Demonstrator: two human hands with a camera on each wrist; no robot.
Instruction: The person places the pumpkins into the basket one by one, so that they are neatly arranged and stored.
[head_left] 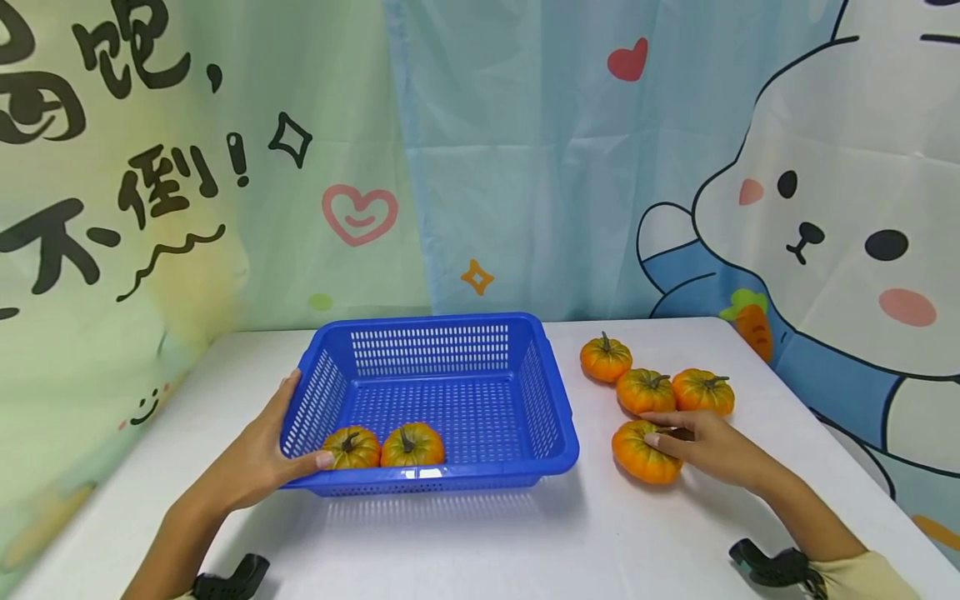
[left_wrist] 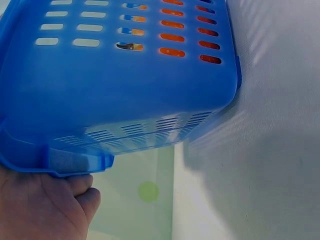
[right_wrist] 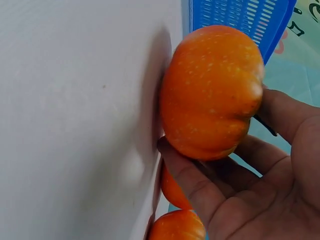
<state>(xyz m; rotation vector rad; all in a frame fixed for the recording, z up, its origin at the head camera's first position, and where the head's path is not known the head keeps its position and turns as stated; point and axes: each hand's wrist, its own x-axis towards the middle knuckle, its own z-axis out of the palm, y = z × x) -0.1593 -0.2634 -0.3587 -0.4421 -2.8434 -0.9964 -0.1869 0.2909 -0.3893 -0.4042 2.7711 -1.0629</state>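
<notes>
A blue plastic basket (head_left: 480, 477) with slotted walls stands on the table, and two small orange pumpkins (head_left: 412, 447) sit inside by its near wall. My left hand (head_left: 255, 458) holds the basket's left rim, thumb over the near left corner; in the left wrist view its fingers (left_wrist: 86, 197) show under the rim. To the right of the basket, my right hand (head_left: 708, 448) grips a small pumpkin (head_left: 639, 457) between thumb and fingers. The right wrist view shows this pumpkin (right_wrist: 212, 95) against the tabletop, with the fingertips around its side.
Three more pumpkins stand close behind the right hand: one at the back (head_left: 605, 360), one in the middle (head_left: 642, 393) and one to the right (head_left: 703, 390). A white table (head_left: 465, 550) bears everything. Behind it hangs a printed curtain (head_left: 525, 167).
</notes>
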